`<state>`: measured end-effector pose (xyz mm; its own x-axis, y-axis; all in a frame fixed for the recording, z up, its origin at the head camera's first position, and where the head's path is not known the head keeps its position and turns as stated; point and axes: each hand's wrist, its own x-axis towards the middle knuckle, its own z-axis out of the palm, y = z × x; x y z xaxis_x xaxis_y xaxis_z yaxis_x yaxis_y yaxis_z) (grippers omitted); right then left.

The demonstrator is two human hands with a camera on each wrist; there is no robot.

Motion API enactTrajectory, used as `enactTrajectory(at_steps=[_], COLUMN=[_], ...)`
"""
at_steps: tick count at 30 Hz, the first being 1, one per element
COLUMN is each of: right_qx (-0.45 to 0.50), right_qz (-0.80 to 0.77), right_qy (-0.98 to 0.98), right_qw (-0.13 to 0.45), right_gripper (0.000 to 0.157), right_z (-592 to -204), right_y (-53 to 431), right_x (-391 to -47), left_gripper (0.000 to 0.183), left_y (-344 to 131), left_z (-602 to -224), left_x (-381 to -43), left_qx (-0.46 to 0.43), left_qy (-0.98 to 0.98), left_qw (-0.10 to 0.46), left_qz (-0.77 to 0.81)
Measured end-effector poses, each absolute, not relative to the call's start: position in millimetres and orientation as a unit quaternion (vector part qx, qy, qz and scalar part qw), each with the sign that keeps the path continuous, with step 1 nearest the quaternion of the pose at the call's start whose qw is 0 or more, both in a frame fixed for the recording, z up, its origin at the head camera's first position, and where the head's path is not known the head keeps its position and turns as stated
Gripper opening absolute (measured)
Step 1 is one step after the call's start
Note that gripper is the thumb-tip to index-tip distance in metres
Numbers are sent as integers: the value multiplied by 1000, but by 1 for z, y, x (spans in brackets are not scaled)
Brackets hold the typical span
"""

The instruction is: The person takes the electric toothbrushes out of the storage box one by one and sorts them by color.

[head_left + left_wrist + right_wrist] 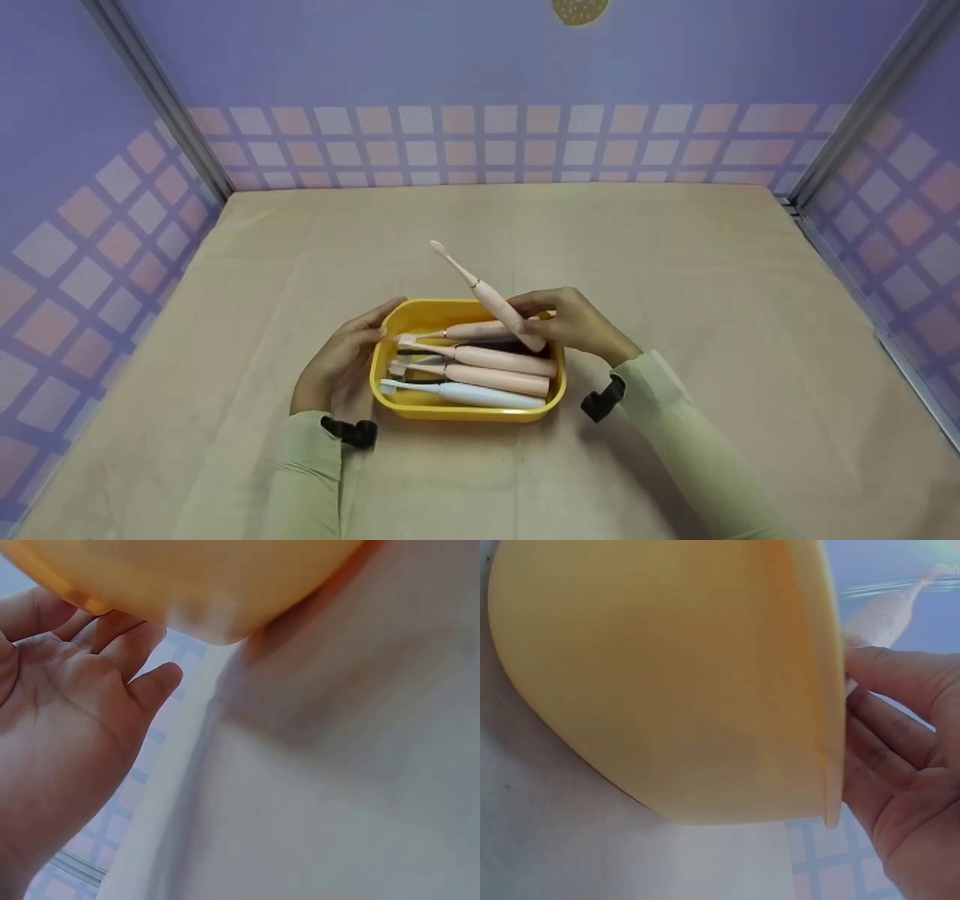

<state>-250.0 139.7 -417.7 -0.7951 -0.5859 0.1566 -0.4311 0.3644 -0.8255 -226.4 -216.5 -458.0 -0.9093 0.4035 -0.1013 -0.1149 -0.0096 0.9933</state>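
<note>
A yellow plastic bin (465, 413) sits on the cloth-covered table with several electric toothbrushes in it. My left hand (339, 356) grips the bin's left rim, thumb at the edge and fingers along the outer wall. Between thumb and fingers, my right hand (577, 324) pinches a pale pink electric toothbrush (495, 301) by the handle's lower end. That toothbrush slants above the bin, its brush head up and to the left. Below it lie pink toothbrushes (499, 379) and a white toothbrush (487, 395), heads to the left; dark handles are partly hidden beneath them.
A beige cloth (675, 247) covers the table. Purple panels with a checked border (499, 146) enclose the back and both sides, joined by grey metal posts (161, 90). Black wrist cameras (602, 399) are strapped at both sleeves.
</note>
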Motion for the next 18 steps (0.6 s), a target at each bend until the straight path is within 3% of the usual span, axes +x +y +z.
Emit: enactTrajectory(at_steps=[18], right_qx=[-268], right_qz=[-524], right_qy=[808], right_qw=[26], right_gripper=[38], right_z=[-411], right_y=[149], right_x=[-251], left_gripper=[54], left_y=[-215], left_z=[-458], left_x=[-224], left_qx=[107], left_qy=[681], left_qw=[187], left_qz=[700])
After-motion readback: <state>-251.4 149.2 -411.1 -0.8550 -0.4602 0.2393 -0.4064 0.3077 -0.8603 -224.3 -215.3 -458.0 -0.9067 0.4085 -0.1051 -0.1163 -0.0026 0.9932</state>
